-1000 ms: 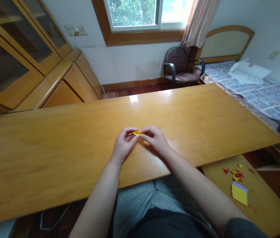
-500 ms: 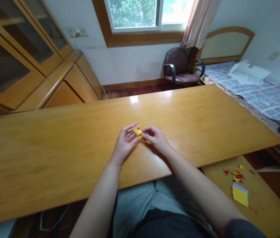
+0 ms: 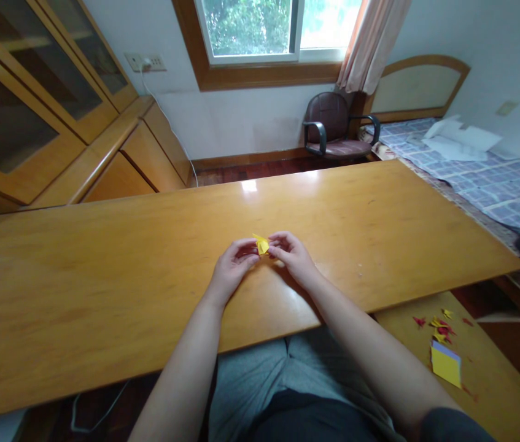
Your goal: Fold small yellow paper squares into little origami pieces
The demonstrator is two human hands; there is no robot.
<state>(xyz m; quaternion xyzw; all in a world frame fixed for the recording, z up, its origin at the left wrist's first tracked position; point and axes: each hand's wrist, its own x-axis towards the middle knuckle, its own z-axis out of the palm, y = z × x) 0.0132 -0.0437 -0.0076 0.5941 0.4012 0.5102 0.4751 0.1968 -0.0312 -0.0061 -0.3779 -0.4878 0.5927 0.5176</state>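
A small folded yellow origami paper, with a thin point sticking up at its left, is held just above the table between my two hands. My left hand pinches its left side between thumb and curled fingers. On the other side, my right hand grips the right edge between thumb and fingertips. Parts of the paper are hidden behind the fingers.
The wooden table spans the view. On a lower board at right lie several red and yellow origami cranes and a stack of yellow paper squares. Beyond are a chair, a bed and a cabinet.
The left fingers, spread apart before, have closed onto the origami paper. The paper has turned and shifted slightly right, showing a flatter face.
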